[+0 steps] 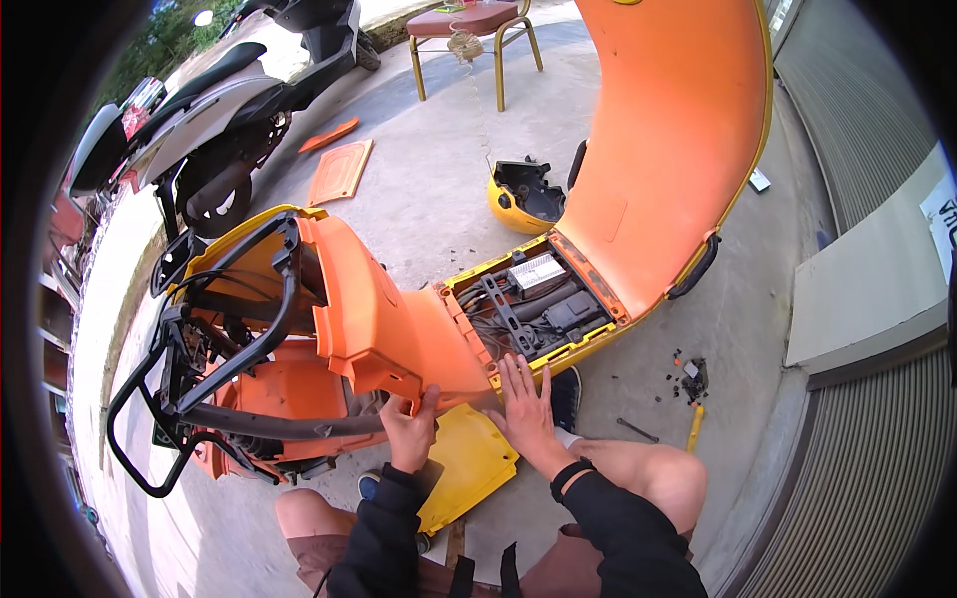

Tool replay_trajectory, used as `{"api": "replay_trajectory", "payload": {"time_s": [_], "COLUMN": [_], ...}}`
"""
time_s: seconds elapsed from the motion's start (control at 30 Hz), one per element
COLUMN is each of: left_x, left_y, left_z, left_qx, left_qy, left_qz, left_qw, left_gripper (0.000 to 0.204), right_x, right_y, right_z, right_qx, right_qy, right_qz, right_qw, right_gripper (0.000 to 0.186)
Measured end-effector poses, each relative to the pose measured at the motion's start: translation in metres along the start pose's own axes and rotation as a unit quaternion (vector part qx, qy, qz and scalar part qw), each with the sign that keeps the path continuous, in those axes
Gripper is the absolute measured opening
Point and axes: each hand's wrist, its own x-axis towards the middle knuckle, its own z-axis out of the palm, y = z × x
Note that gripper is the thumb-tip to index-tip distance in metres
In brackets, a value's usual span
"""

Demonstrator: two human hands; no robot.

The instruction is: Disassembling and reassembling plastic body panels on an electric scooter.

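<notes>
An orange plastic body panel (354, 289) of a partly stripped scooter stands before me. At its lower edge, my left hand (411, 429) is closed, thumb and fingers pinching the panel's corner. My right hand (525, 409) has its fingers stretched out and resting on the near edge by the yellow frame rim (568, 349). Beyond those fingertips lies an uncovered compartment with a silver box (535, 274), a black unit (572, 311) and wiring. Under my hands, a yellow panel (464, 463) lies on the ground. The scooter's black tube frame (269, 349) is exposed at left.
A large curved orange shield (673, 149) rises at right. On the concrete are a yellow headlight housing (523, 197), a loose orange panel (341, 171), a wrench (637, 430), a yellow-handled tool (695, 429) and small fasteners (691, 379). A chair (464, 22) and parked scooters (219, 110) stand behind.
</notes>
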Motion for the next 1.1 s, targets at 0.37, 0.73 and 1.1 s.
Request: {"api": "replay_trajectory", "payload": {"time_s": [0.37, 0.73, 1.1], "left_x": [0.012, 0.011, 0.032], "left_y": [-0.015, -0.018, -0.007], "left_z": [-0.008, -0.011, -0.005], "left_qx": [-0.009, -0.019, -0.069], "left_qy": [-0.037, 0.024, 0.012], "left_qz": [-0.037, 0.044, 0.0], "left_qw": [0.999, 0.999, 0.998], "left_gripper": [0.014, 0.014, 0.022], "right_x": [0.007, 0.105, 0.129], "right_y": [-0.019, -0.139, -0.155], "right_z": [0.004, -0.11, -0.093], "right_qx": [0.005, 0.39, 0.391], "right_qy": [-0.04, 0.089, 0.125], "right_qz": [0.033, -0.171, -0.096], "right_qw": [0.999, 0.9, 0.907], "right_gripper": [0.082, 0.103, 0.1]}}
